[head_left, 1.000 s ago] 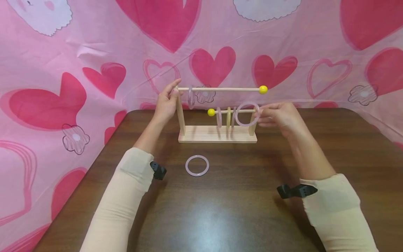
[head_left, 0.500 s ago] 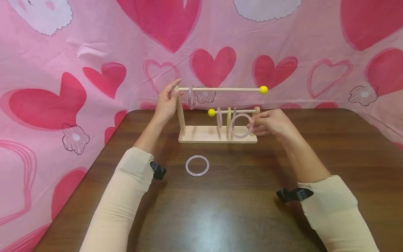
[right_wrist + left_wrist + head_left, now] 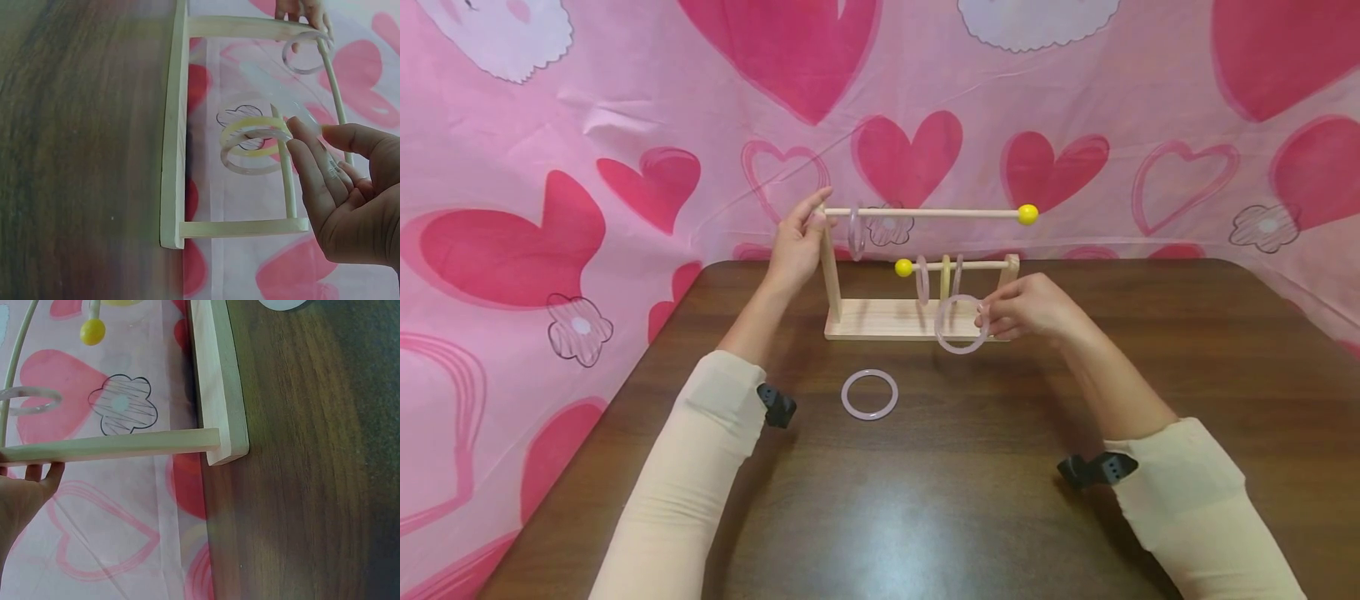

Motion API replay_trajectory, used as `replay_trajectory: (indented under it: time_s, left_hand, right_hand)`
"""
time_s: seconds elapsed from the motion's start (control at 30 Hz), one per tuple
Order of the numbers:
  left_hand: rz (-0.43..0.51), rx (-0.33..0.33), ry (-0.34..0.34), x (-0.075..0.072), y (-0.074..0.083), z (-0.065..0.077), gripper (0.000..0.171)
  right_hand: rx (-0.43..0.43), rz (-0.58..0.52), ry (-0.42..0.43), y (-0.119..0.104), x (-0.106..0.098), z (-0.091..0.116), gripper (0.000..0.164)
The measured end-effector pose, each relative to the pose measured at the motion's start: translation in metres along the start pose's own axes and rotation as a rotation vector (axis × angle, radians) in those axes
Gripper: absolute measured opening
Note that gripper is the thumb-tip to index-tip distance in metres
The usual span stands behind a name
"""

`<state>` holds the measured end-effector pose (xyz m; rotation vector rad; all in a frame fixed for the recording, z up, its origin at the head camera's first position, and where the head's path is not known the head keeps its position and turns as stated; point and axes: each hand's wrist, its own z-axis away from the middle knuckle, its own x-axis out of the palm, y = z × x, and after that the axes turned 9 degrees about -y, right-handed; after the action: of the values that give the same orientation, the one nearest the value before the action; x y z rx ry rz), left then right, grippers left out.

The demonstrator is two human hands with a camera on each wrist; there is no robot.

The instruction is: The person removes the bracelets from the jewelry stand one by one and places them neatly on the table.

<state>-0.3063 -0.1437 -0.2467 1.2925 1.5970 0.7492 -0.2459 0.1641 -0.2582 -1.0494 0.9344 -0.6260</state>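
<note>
My left hand (image 3: pixel 797 246) holds the top of the left post of a wooden stand (image 3: pixel 880 318). Between thumb and fingertips, my right hand (image 3: pixel 1033 307) pinches a pale pink translucent bangle (image 3: pixel 961 351) in front of the stand's base, off the rods. One lilac bangle (image 3: pixel 852 236) hangs on the upper rod (image 3: pixel 940 213) near the left post. From the lower rod hang a pink bangle (image 3: pixel 922 283), a yellow bangle (image 3: pixel 945 282) and a mauve bangle (image 3: pixel 957 282). Another lilac bangle (image 3: pixel 869 417) lies flat on the table before the stand.
Yellow balls cap the free ends: the upper ball (image 3: pixel 1027 215) points right, the lower ball (image 3: pixel 903 267) left. The stand rests on a dark wooden table (image 3: pixel 970 517). A pink heart-patterned cloth (image 3: pixel 737 83) hangs behind it.
My right hand has moved down, left and nearer with the pinched bangle, from beside the lower rod's right end to before the base. The left hand keeps its place on the post.
</note>
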Motion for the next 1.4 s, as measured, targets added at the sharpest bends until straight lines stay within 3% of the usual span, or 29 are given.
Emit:
replay_trajectory:
  time_s: [0.63, 0.9, 1.13, 1.4]
  left_hand:
    - [0.002, -0.007, -0.002, 0.0, 0.001, 0.001, 0.037]
    - [0.005, -0.007, 0.002, 0.0, 0.002, 0.001, 0.037]
    - [0.01, -0.028, -0.015, 0.001, 0.002, 0.0, 0.037]
    - [0.015, -0.007, -0.002, 0.0, 0.001, 0.001, 0.037]
  right_hand:
    - [0.039, 0.158, -0.199, 0.009, 0.016, -0.009, 0.025]
    - [0.082, 0.16, -0.306, 0.012, 0.022, -0.012, 0.022]
    - [0.115, 0.187, -0.351, 0.014, 0.025, -0.014, 0.021]
    - [0.142, 0.218, -0.368, 0.016, 0.028, -0.016, 0.02]
